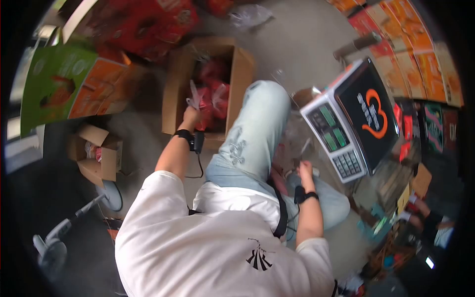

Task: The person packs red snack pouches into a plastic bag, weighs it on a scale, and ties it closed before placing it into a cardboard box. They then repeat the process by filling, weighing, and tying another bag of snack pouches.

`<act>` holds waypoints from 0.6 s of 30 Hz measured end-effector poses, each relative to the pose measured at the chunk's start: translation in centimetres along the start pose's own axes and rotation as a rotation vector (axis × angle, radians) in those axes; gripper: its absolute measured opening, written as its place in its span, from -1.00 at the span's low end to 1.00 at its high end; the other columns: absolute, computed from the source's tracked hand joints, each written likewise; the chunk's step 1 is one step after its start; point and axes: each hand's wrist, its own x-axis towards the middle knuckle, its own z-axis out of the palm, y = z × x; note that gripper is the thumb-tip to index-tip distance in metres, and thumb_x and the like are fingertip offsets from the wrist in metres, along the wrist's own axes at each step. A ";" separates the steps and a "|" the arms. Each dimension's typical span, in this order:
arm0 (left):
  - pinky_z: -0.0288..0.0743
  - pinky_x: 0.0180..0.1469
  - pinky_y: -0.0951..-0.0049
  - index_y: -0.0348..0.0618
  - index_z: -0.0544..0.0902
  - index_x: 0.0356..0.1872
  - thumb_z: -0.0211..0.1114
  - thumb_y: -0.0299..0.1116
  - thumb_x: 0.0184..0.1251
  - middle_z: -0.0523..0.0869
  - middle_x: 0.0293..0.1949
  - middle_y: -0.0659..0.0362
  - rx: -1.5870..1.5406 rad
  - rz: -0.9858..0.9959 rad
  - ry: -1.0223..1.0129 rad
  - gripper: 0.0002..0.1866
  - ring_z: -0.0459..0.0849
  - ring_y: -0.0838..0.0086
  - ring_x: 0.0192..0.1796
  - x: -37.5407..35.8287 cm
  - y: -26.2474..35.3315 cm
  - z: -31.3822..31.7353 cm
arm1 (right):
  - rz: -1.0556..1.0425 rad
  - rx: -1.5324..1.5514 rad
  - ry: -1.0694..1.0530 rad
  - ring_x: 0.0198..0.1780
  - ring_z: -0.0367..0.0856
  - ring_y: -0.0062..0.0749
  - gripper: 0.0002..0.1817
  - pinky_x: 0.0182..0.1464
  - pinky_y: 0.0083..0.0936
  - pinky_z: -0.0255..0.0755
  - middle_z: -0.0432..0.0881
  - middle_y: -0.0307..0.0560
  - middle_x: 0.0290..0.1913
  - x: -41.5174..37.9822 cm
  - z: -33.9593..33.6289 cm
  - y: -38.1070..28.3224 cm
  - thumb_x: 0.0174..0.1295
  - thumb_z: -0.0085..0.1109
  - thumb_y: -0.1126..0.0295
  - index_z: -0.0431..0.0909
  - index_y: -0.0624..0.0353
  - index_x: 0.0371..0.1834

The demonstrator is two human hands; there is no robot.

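Observation:
My left hand [192, 117] is closed on the top of a clear plastic bag [194, 96] at the left side of an open cardboard box [170, 94]. Inside the box are red bagged items [216, 99], blurred by motion. My right hand [305, 170] is low beside my right knee, its fingers drawn together; a small dark thing seems to be at the fingertips, too small to name. To the right of that hand stands a scale [341, 143] with green displays, a keypad and a black top.
A small open carton [101, 163] and a grey stand [74, 220] are at left. Green and orange cartons [59, 84] stand upper left, orange cartons [405, 54] upper right. Another person's arm [420, 205] shows at lower right. A plastic bag [250, 16] lies on the floor.

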 end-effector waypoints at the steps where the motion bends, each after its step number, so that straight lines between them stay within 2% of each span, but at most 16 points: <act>1: 0.50 0.01 0.12 -0.31 0.61 -0.13 0.24 -0.19 0.15 0.68 -0.17 -0.19 0.014 0.034 -0.136 -0.61 0.66 -0.03 -0.06 0.0 -0.9 0.9 | -0.135 -0.137 -0.008 -0.50 0.51 -0.49 -0.65 -0.54 -0.51 0.37 0.57 -0.14 -0.30 6.9 0.0 5.1 0.24 0.12 0.20 0.42 0.15 0.00; 2: 0.50 0.00 0.14 -0.31 0.63 -0.14 0.25 -0.17 0.14 0.69 -0.17 -0.19 -0.041 -0.035 -0.192 -0.61 0.67 0.02 -0.07 -1.4 1.1 -0.2 | -0.186 -0.059 0.201 -0.03 0.60 -0.10 -0.53 0.04 -0.29 0.45 0.61 0.18 -0.09 7.5 0.9 5.6 0.08 0.26 0.23 0.46 0.29 -0.01; 3: 0.51 -0.01 0.17 -0.31 0.66 -0.16 0.26 -0.15 0.12 0.69 -0.17 -0.18 -0.095 -0.107 -0.234 -0.60 0.69 0.06 -0.08 -2.5 3.0 -2.1 | -0.313 -0.085 0.306 0.03 0.58 -0.09 -0.47 0.09 -0.30 0.43 0.59 0.19 -0.02 3.6 1.1 2.2 0.06 0.27 0.25 0.41 0.31 0.06; 4: 0.51 -0.22 0.28 -0.27 0.65 -0.16 0.27 -0.15 0.17 0.70 -0.28 -0.08 -0.026 -0.075 -0.215 -0.63 0.67 0.22 -0.28 -1.5 1.0 -1.7 | -0.373 -0.161 0.331 0.10 0.53 -0.03 -0.43 0.15 -0.27 0.39 0.54 0.22 0.05 2.4 1.2 0.1 0.06 0.28 0.26 0.38 0.28 0.12; 5: 0.50 -0.43 0.39 -0.23 0.65 -0.16 0.27 -0.15 0.21 0.70 -0.39 0.02 0.044 -0.041 -0.195 -0.65 0.66 0.38 -0.48 -0.5 -0.9 -1.2 | -0.424 -0.210 0.323 0.14 0.49 0.02 -0.41 0.17 -0.24 0.36 0.51 0.23 0.09 1.5 1.4 -1.7 0.06 0.28 0.27 0.36 0.25 0.16; 7: 0.53 -0.08 0.31 -0.35 0.63 -0.15 0.24 -0.18 0.20 0.72 -0.22 -0.12 0.051 -0.024 -0.156 -0.62 0.71 0.16 -0.13 -2.1 1.1 -4.0 | -0.484 -0.296 0.260 0.23 0.38 0.12 -0.37 0.25 -0.19 0.29 0.41 0.23 0.19 0.9 2.0 -4.0 0.06 0.26 0.29 0.31 0.13 0.24; 9: 0.52 -0.10 0.35 -0.33 0.60 -0.10 0.23 -0.23 0.28 0.72 -0.24 -0.05 -0.029 -0.023 -0.159 -0.65 0.69 0.26 -0.15 -3.2 3.9 -7.1 | -0.450 -0.336 0.219 0.28 0.35 0.09 -0.33 0.29 -0.23 0.26 0.38 0.22 0.24 1.2 3.0 -5.7 0.06 0.23 0.34 0.27 0.13 0.30; 11: 0.51 -0.09 0.42 -0.32 0.56 -0.04 0.21 -0.26 0.35 0.69 -0.21 0.03 -0.107 0.126 -0.195 -0.68 0.65 0.39 -0.16 -3.9 7.0 -10.5 | -0.526 -0.359 0.136 0.30 0.32 0.08 -0.33 0.30 -0.22 0.25 0.36 0.22 0.27 2.2 4.5 -6.3 0.07 0.21 0.35 0.26 0.09 0.32; 13: 0.49 -0.09 0.49 -0.34 0.54 -0.06 0.17 -0.29 0.39 0.66 -0.21 0.10 -0.324 0.217 -0.268 -0.71 0.62 0.50 -0.17 -7.5 14.7 -14.3 | -0.529 -0.449 0.093 0.30 0.33 0.07 -0.34 0.30 -0.22 0.26 0.35 0.20 0.27 2.7 5.6 -6.6 0.09 0.20 0.36 0.26 0.08 0.33; 15: 0.42 -0.07 0.57 -0.25 0.51 -0.02 0.12 -0.33 0.44 0.61 -0.21 0.20 -0.336 0.368 -0.368 -0.77 0.55 0.60 -0.13 -11.0 22.1 -16.8 | -0.532 -0.545 0.049 0.30 0.34 0.07 -0.34 0.31 -0.22 0.26 0.35 0.19 0.28 4.0 5.9 -5.5 0.10 0.19 0.36 0.25 0.08 0.33; 16: 0.42 -0.07 0.57 -0.25 0.51 -0.02 0.12 -0.33 0.44 0.61 -0.21 0.20 -0.327 0.373 -0.369 -0.77 0.55 0.60 -0.13 -13.1 25.5 -17.4 | -0.458 -0.662 -0.046 0.27 0.38 0.07 -0.34 0.29 -0.21 0.28 0.36 0.18 0.28 6.0 6.1 -3.6 0.13 0.16 0.37 0.21 0.08 0.36; 17: 0.44 -0.07 0.56 -0.27 0.52 -0.05 0.12 -0.35 0.43 0.61 -0.22 0.20 -0.293 0.469 -0.479 -0.78 0.56 0.60 -0.15 -15.4 28.9 -17.6 | -0.385 -0.776 -0.142 0.24 0.41 0.06 -0.33 0.28 -0.20 0.30 0.38 0.18 0.27 7.2 6.2 -2.7 0.16 0.14 0.37 0.17 0.08 0.38; 18: 0.46 -0.06 0.55 -0.29 0.52 -0.07 0.12 -0.37 0.42 0.61 -0.23 0.20 -0.257 0.565 -0.589 -0.79 0.56 0.60 -0.17 -17.4 31.8 -17.3 | -0.179 -0.780 -0.090 0.21 0.47 0.03 -0.32 0.22 -0.16 0.36 0.44 0.21 0.22 2.5 3.7 -5.6 0.19 0.09 0.38 0.09 0.10 0.40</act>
